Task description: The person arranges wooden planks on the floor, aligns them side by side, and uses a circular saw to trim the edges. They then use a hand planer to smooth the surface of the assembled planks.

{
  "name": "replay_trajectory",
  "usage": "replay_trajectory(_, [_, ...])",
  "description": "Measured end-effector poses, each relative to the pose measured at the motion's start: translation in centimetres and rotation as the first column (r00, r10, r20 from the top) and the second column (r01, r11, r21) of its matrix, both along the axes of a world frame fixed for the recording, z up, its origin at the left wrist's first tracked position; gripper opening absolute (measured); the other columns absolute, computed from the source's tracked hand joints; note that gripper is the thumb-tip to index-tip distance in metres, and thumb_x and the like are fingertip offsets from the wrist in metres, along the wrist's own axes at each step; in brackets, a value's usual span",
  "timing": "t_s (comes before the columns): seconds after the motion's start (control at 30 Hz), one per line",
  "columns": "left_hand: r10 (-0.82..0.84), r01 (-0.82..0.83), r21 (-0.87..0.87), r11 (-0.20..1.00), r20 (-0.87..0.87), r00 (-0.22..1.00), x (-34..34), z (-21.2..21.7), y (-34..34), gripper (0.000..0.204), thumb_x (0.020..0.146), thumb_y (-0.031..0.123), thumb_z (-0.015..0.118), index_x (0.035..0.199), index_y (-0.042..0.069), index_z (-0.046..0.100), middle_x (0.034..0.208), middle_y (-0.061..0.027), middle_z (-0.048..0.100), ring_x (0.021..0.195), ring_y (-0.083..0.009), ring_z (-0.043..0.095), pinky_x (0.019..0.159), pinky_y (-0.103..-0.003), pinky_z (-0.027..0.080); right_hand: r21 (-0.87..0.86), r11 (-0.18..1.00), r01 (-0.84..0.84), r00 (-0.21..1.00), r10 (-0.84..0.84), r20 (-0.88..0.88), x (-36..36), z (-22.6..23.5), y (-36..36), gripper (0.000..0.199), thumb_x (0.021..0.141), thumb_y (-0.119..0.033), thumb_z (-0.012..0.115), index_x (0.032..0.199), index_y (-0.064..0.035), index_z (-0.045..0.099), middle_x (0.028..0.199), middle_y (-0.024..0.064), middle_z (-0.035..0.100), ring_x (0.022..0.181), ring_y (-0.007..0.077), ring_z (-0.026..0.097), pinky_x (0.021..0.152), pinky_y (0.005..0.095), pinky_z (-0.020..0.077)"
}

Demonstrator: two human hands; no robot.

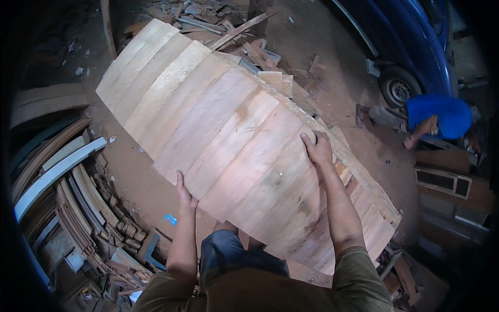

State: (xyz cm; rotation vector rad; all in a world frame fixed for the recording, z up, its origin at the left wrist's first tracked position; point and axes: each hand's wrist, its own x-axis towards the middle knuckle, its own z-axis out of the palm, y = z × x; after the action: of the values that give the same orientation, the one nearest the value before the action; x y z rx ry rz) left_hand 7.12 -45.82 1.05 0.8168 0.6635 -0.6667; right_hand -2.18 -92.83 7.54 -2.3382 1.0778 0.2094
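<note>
A large pale wooden panel, made of several broad strips side by side, slants across the middle from far left to near right. My left hand grips its near-left edge, thumb up along the side and the fingers mostly hidden underneath. My right hand is closed at the opposite side, thumb lying on the top face. Darker stains mark the strips near the right hand. Beneath that side more wood shows, with a rough, splintered edge; whether it is a second panel I cannot tell.
Stacked curved planks and offcuts lie at the left. Scrap wood is heaped beyond the panel. At the far right stands a blue vehicle, with a person in a blue shirt bending beside its wheel. Framed boards lie nearer.
</note>
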Motion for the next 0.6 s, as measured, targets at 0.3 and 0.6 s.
replay_trajectory(0.3, [-0.232, 0.236, 0.192, 0.953, -0.043, 0.972, 1.4, 5.4, 0.3, 0.082, 0.097, 0.061, 0.051, 0.149, -0.001, 0.036, 0.143, -0.0217, 0.052, 0.132, -0.0326, 0.052, 0.112, -0.047, 0.041, -0.141, 0.99, 0.014, 1.0, -0.011, 0.022, -0.3, -0.7, 2.5, 0.063, 0.09, -0.047, 0.065, 0.131, 0.0009, 0.06, 0.133, 0.0288, 0.055, 0.127, 0.0427, 0.051, 0.109, 0.0458, 0.0402])
replay_trajectory(0.6, [-0.55, 0.544, 0.363, 0.757, -0.095, 0.83, 0.5, 6.9, 12.8, 0.046, 0.101, 0.043, 0.059, 0.115, 0.0, 0.063, 0.101, -0.0115, 0.07, 0.087, -0.0206, 0.069, 0.074, -0.032, 0.057, -0.212, 0.973, -0.096, 0.993, 0.108, 0.042, 0.9, 3.6, 12.8, 0.055, 0.089, -0.037, 0.068, 0.123, 0.0061, 0.062, 0.129, 0.0295, 0.056, 0.125, 0.0423, 0.051, 0.108, 0.0465, 0.041])
